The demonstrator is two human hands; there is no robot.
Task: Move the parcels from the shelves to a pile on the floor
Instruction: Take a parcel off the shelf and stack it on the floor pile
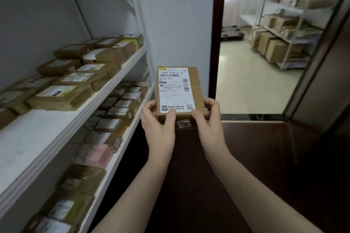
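A small brown cardboard parcel (180, 89) with a white shipping label is held up in front of me, over the dark floor. My left hand (157, 121) grips its lower left corner, thumb on the label. My right hand (206, 117) grips its lower right corner, fingers curled round the side. A second small parcel (182, 124) seems to lie under it, mostly hidden by my hands. Several more labelled parcels (79, 77) lie on the white shelves (56, 130) to my left.
The lower shelf (121, 149) is packed with several parcels. A white wall (176, 24) stands straight ahead. To the right, a dark-framed doorway (212, 43) opens onto a pale floor (251, 85), with racks of boxes (274, 47) and a black dolly (232, 33).
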